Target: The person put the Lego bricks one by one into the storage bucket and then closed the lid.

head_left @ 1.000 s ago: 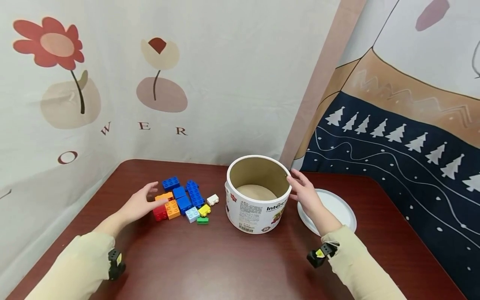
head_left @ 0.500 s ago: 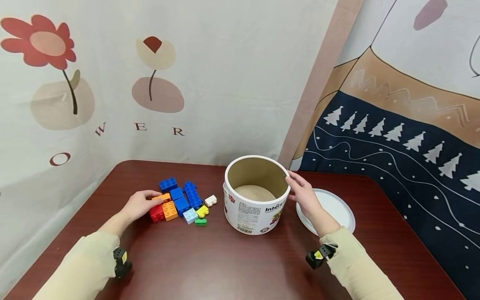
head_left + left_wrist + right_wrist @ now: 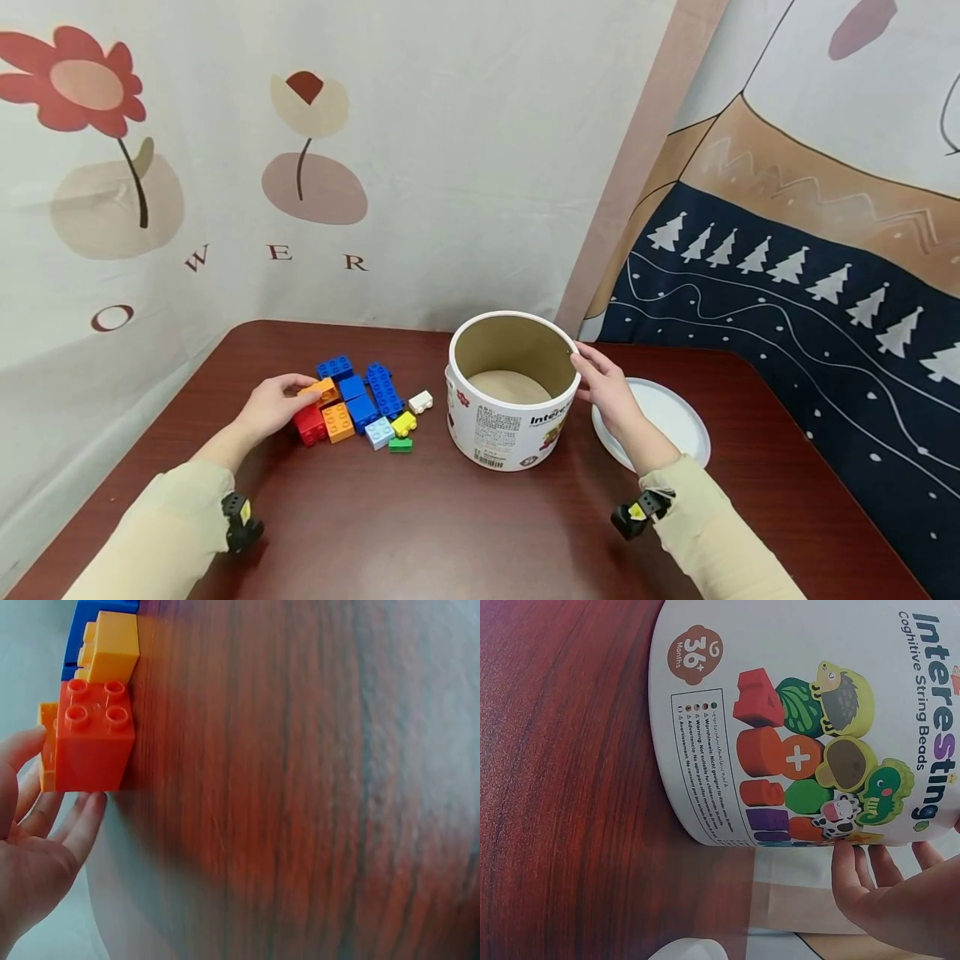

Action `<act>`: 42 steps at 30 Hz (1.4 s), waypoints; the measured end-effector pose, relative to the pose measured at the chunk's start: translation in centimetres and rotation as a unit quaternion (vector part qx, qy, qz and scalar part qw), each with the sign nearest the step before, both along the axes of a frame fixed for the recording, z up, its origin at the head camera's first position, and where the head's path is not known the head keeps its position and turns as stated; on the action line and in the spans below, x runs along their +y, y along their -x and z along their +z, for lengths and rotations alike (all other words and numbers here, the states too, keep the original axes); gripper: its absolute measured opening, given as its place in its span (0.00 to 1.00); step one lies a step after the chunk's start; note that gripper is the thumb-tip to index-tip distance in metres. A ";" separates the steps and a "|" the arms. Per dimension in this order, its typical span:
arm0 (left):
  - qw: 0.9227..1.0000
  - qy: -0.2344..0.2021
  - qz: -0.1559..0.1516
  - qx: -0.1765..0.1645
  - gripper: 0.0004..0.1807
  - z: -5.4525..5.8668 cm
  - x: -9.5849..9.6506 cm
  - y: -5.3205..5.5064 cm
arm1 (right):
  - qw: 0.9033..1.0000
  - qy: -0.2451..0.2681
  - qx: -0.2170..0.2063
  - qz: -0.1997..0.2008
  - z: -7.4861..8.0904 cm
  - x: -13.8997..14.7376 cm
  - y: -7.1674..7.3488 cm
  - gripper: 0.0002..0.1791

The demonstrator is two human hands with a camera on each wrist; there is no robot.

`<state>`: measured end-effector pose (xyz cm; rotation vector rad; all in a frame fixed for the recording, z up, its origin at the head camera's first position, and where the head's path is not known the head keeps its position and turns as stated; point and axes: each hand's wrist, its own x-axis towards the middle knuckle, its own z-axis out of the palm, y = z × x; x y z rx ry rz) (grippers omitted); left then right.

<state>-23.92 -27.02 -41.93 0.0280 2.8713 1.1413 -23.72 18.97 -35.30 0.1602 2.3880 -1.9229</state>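
Observation:
My left hand (image 3: 272, 407) pinches an orange toy brick (image 3: 324, 390) at the left side of a brick cluster, thumb and fingers at its end. In the left wrist view this orange brick (image 3: 48, 754) shows partly behind a red brick (image 3: 96, 735). Fingers of my right hand (image 3: 609, 393) touch the right side of a white round bucket (image 3: 495, 429) near its rim. The right wrist view shows these fingers (image 3: 847, 874) fairly straight against the printed wall. The bucket stands upright without a lid, and its visible floor is bare.
Several blue bricks (image 3: 362, 412), a second orange brick (image 3: 339, 422), a light blue brick (image 3: 379, 432), a yellow wheeled piece (image 3: 404, 424), a white wheeled piece (image 3: 421, 402) and a green piece (image 3: 401, 446) lie left of the bucket. A white lid (image 3: 667, 417) lies to its right.
My left hand has closed its fingers on the orange brick, which is now slightly shifted and tilted. My right hand has come closer against the bucket's side.

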 end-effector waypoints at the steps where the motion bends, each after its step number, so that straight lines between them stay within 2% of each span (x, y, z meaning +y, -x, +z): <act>1: 1.000 -0.001 0.002 0.004 0.26 0.0 -0.1 -0.1 | 1.000 -0.001 0.001 0.001 0.0 0.0 0.0 0.26; 13: 0.999 -0.016 0.004 0.028 0.29 1.3 -0.8 -0.3 | 1.000 0.001 0.004 -0.002 -0.2 0.0 0.1 0.26; 23: 0.999 -0.028 -0.001 0.033 0.29 3.3 -0.2 -0.4 | 1.000 0.002 0.002 -0.002 -0.3 0.1 0.1 0.26; 32: 0.998 -0.027 -0.022 0.043 0.29 5.2 1.1 0.1 | 1.000 0.010 0.001 0.002 -0.2 0.0 0.1 0.26; 42: 0.997 -0.020 -0.048 0.049 0.27 7.6 3.9 0.6 | 1.000 0.010 0.001 0.005 -0.2 0.1 0.0 0.27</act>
